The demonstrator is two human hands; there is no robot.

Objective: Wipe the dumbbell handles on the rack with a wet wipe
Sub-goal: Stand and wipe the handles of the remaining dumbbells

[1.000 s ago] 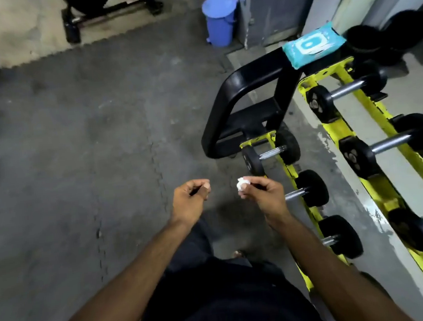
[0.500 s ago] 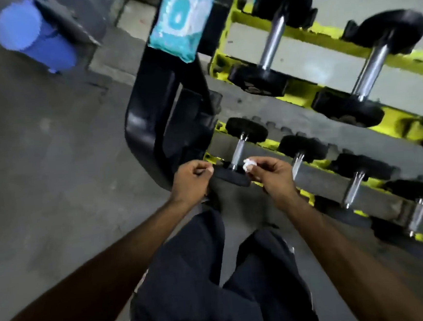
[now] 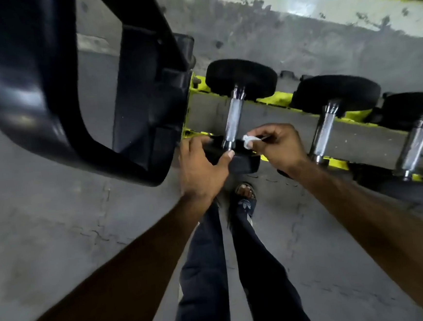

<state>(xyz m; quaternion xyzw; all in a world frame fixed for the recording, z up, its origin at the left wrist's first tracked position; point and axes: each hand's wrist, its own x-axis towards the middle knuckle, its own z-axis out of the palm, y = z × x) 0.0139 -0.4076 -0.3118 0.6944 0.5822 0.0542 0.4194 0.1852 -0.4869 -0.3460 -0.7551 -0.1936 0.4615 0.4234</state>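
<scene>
Dumbbells (image 3: 325, 128), three, on one yellow rack (image 3: 275, 99). Wipe (image 3: 250, 140), one, pinched in right hand (image 3: 279, 148) fingers beside first dumbbell (image 3: 234, 118). Left hand (image 3: 201, 167) apparently grips its near head.

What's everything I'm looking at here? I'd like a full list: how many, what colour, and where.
Black rubber-headed dumbbells with chrome handles: three, black and silver, side by side on the rack's lower tier.
Yellow metal rack: one, yellow rails, centre to right.
Curved black end frame: one, black, left.
Crumpled white wet wipe: one, white, beside the leftmost dumbbell handle.
Cracked grey floor: one, grey, underneath.
Dark trousers: one pair, bottom centre.
Dark sandal: one visible, below the hands.
Left hand: grips the leftmost dumbbell's near head.
Right hand: pinches the wipe.
</scene>
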